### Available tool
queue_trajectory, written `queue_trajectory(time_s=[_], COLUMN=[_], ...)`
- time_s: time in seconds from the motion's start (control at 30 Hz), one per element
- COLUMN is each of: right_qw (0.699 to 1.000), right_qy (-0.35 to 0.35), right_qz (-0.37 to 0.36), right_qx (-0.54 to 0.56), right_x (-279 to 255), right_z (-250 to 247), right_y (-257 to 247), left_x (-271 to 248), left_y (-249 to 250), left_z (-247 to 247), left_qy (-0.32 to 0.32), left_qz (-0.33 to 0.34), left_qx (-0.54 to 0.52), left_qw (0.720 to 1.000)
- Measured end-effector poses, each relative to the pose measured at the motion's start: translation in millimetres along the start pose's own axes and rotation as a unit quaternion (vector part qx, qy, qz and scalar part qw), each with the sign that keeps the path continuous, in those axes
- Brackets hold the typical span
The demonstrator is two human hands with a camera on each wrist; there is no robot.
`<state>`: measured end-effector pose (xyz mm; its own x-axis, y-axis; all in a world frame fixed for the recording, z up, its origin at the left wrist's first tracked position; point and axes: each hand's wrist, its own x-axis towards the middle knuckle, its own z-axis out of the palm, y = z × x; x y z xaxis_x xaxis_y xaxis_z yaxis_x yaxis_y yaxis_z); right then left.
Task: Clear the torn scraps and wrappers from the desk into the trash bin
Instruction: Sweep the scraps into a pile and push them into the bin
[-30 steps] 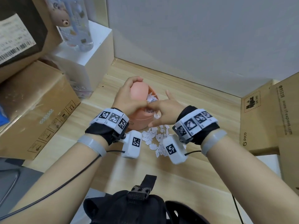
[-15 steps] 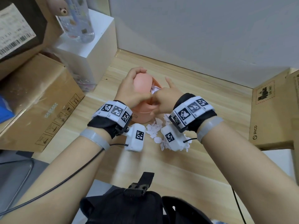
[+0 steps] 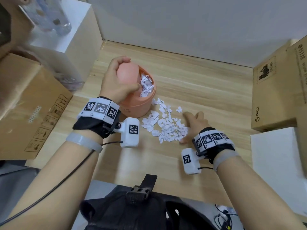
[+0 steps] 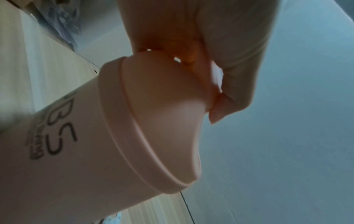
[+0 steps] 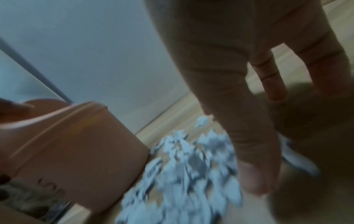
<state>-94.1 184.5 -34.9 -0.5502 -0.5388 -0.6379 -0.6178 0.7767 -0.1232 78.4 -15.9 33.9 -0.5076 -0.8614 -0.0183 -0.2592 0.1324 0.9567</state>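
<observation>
A salmon-pink trash bin [image 3: 137, 103] stands on the wooden desk [image 3: 207, 90]. My left hand [image 3: 116, 80] grips its swing lid [image 3: 128, 74] and holds it tilted open. White torn scraps [image 3: 146, 86] fill the opening. A pile of paper scraps [image 3: 166, 127] lies on the desk just right of the bin. My right hand [image 3: 191, 127] is open with fingers spread, low at the pile's right edge. The left wrist view shows the bin [image 4: 76, 151] and lid [image 4: 168, 106] from below. The blurred right wrist view shows the scraps [image 5: 182, 174] beside the bin [image 5: 76, 144].
A cardboard box [image 3: 25, 105] crowds the left side. A white box [image 3: 71, 34] carrying a clear bottle [image 3: 48, 15] stands at the back left. A PICO carton [image 3: 274, 90] and a white block [image 3: 279, 160] close off the right. A black bag [image 3: 132, 209] sits at the front edge.
My right hand has left the bin's opening and dropped down and right to the scrap pile on the desk. The left hand still holds the lid open.
</observation>
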Motion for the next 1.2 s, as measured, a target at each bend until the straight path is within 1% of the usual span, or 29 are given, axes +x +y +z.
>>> queue_trajectory(time_s=[0.03, 0.1, 0.17, 0.2, 0.23, 0.3, 0.37, 0.4, 0.53, 0.63, 0.73, 0.8, 0.87, 0.9, 0.97, 1.0, 1.07, 1.13, 1.2], right_qw=[1.0, 0.998, 0.989, 0.986, 0.984, 0.987, 0.986, 0.984, 0.978, 0.979, 0.986, 0.985, 0.969, 0.958, 0.946, 0.939, 0.923, 0.92, 0.926], right_qy=[0.003, 0.024, 0.052, 0.053, 0.046, 0.037, 0.048, 0.051, 0.06, 0.041, 0.014, 0.023, 0.037, 0.043, 0.059, 0.057, 0.045, 0.033, 0.005], right_qz=[0.0, -0.018, -0.053, -0.072, -0.09, -0.125, -0.157, -0.167, -0.192, -0.194, -0.161, -0.135, -0.119, -0.125, -0.168, -0.19, -0.212, -0.222, -0.224], right_qx=[0.008, 0.062, 0.126, 0.144, 0.144, 0.096, 0.039, 0.027, 0.049, 0.047, 0.038, 0.104, 0.212, 0.255, 0.271, 0.282, 0.318, 0.322, 0.305], right_x=[-1, 0, 3, 4, 5, 8, 10, 11, 11, 13, 16, 14, 7, 3, -3, -6, -11, -14, -17], right_z=[10, 25, 35, 37, 39, 43, 46, 46, 43, 37, 22, 3, -24, -39, -68, -81, -101, -112, -117], right_y=[0, -9, -24, -33, -41, -55, -62, -63, -58, -56, -55, -58, -66, -72, -87, -97, -116, -135, -148], left_x=[0, -1, -2, -3, -3, -4, -4, -4, -3, -3, -2, -2, -2, -2, -2, -2, -3, -5, -7], left_y=[1, 2, 4, 5, 5, 6, 7, 7, 5, 4, 2, 1, 1, 2, 4, 6, 6, 8, 9], left_z=[0, 0, 0, 0, 0, 0, 0, -1, -1, 0, 0, 0, 0, 0, -1, -1, -2, -3, -4], left_qy=[0.003, 0.006, 0.005, 0.004, 0.003, 0.002, 0.002, 0.001, -0.003, -0.011, -0.012, -0.016, -0.017, -0.018, -0.024, -0.027, -0.031, -0.031, -0.03], left_qz=[0.003, 0.006, 0.007, 0.008, 0.009, 0.008, 0.007, 0.008, 0.003, -0.002, -0.008, -0.01, -0.008, -0.008, -0.01, -0.014, -0.022, -0.038, -0.051], left_qx=[0.004, 0.01, 0.015, 0.018, 0.02, 0.025, 0.027, 0.025, 0.012, -0.01, -0.021, -0.021, -0.022, -0.023, -0.024, -0.022, -0.022, -0.027, -0.027], left_qw=[1.0, 1.0, 1.0, 1.0, 1.0, 1.0, 1.0, 1.0, 1.0, 1.0, 1.0, 1.0, 1.0, 1.0, 0.999, 0.999, 0.999, 0.998, 0.998])
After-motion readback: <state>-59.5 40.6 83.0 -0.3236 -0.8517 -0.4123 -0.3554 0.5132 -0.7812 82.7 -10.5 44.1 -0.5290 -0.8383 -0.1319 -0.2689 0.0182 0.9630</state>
